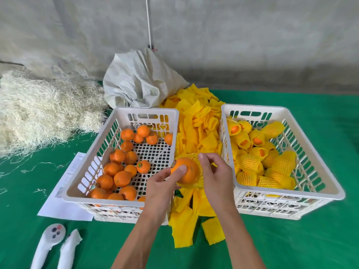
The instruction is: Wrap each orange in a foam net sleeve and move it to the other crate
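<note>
Orange (184,169) sits mid-frame between the two crates, half inside a yellow foam net sleeve (196,158). Left hand (161,188) grips the fruit, thumb on top; right hand (215,175) pinches the sleeve's edge. Left crate (124,158) has bare oranges, right crate (281,152) the wrapped ones, loose sleeves (198,121) piled between. Green cloth (291,239) covers the surface, grey concrete wall (233,35) behind. Paper sheet (64,195) lower left, print too small to read.

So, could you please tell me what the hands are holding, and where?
The left hand grips the orange by its near side; the right hand pinches the foam net sleeve at its rim.
</note>
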